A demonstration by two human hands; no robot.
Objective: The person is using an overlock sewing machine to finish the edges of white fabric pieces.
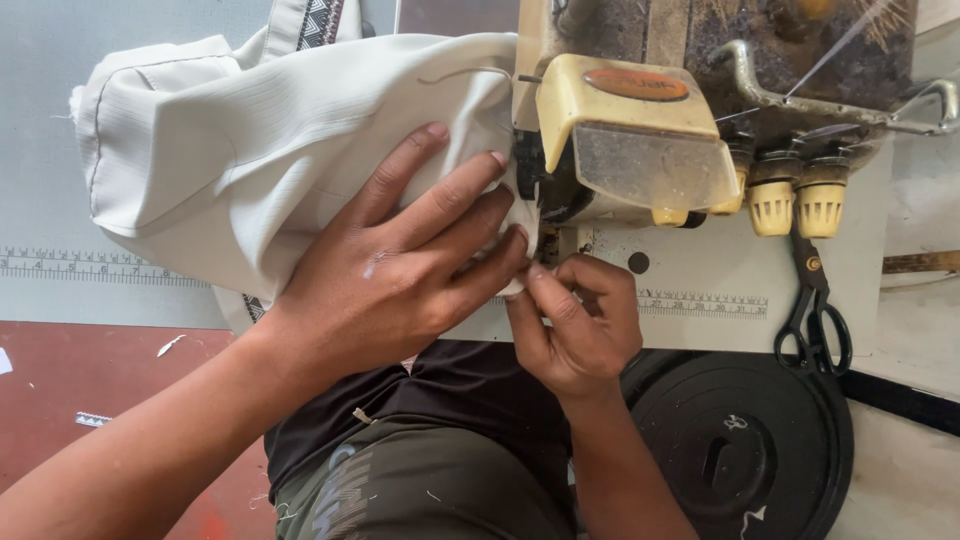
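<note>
A bundle of cream ribbed fabric (250, 130) lies on the sewing table and runs up to the needle area of a cream overlock sewing machine (630, 130). My left hand (400, 270) lies flat on the fabric, fingers spread and pointing at the machine's foot. My right hand (575, 320) pinches the fabric's edge between thumb and fingers just in front of the machine. The needle itself is hidden behind my fingertips and the cloth.
Black scissors (815, 320) hang at the table's (700, 310) front edge on the right. Two cream tension knobs (795, 205) stick out of the machine. A printed ruler strip (90, 268) runs along the table. A black round wheel (740, 450) sits below by my lap.
</note>
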